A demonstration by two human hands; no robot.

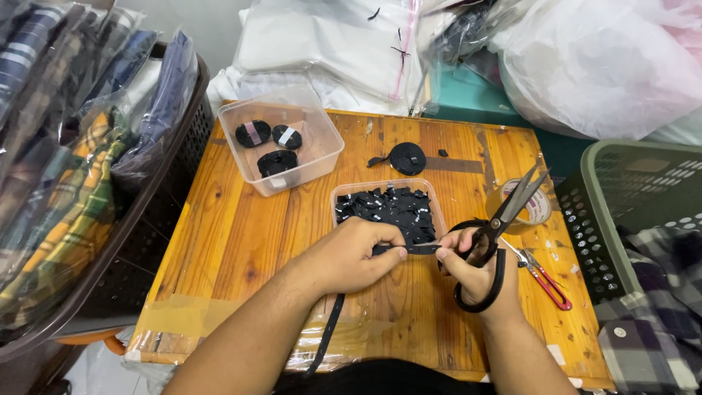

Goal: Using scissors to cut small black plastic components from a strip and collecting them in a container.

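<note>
While both hands work over the wooden table (241, 241), the big stuff sits round the edges: a dark basket (157, 197) of bagged plaid fabric on the left, a green perforated basket (585, 219) with checked cloth on the right, plastic bags at the back.

On the tabletop, far side: a clear tub (322, 139) with three black tape rolls, a loose black roll (406, 157) just right of it, a tan tape roll (537, 208) behind the scissor blades. A smaller clear tray (340, 197) of cut black pieces lies just beyond the hands, nearer the left one.

Left hand (351, 257) is closed in a pinch on the black strip (417, 249); fingers curled, thumb on top. The strip's long axis runs left-right between the hands, roughly level, then its tail drops under the left wrist and hangs off the near edge toward the person.

Right hand (472, 267) is curled through the loops of the large black scissors (501, 227), and its fingertips also touch the strip's free end. Blades are parted, pointing up and away to the right, off the strip, not across it. The strip's short free end lies between the two hands, just left of the scissor pivot, so the right hand is the nearer cutter side.

Small red-handled snips (545, 278) lie on the table just right of the right hand, untouched.
</note>
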